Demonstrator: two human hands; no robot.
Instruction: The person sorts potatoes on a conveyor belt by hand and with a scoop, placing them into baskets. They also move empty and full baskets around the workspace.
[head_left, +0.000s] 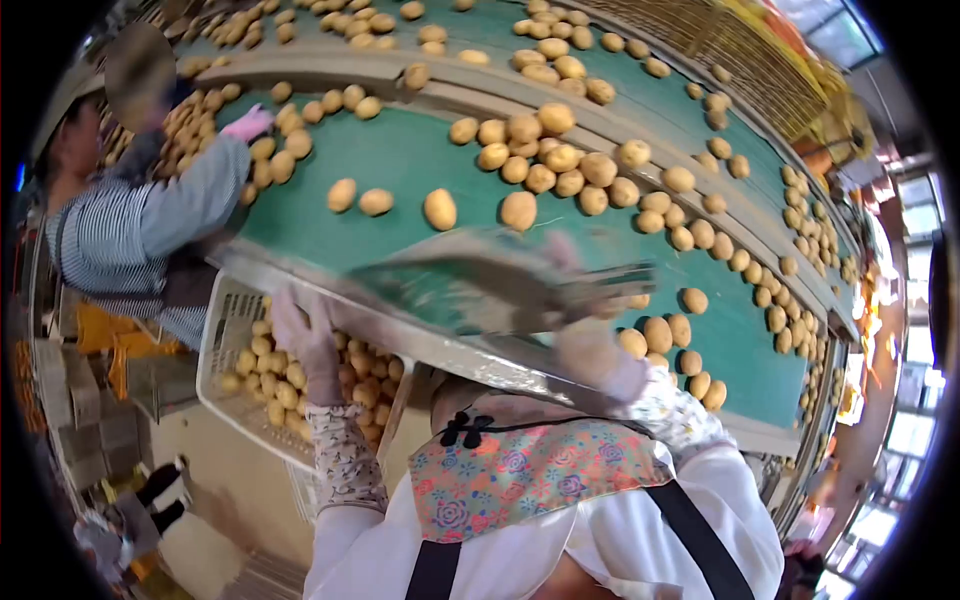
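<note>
My left hand, in a pale glove, is at the metal edge of the belt, above a white plastic basket. Its fingers look stretched out, with nothing visible in them. Potatoes fill much of the basket. Over the belt's near side, my gloved right hand is smeared by motion. It appears closed on a long, flat, greyish scoop-like tool, too blurred to name exactly. Loose potatoes lie just beyond the tool, and several more are to the right of my right hand.
The green conveyor belt carries many potatoes, thickly lined along its far rail. A second belt with potatoes runs behind it. At the left, a co-worker in a striped top reaches among potatoes with a pink-gloved hand.
</note>
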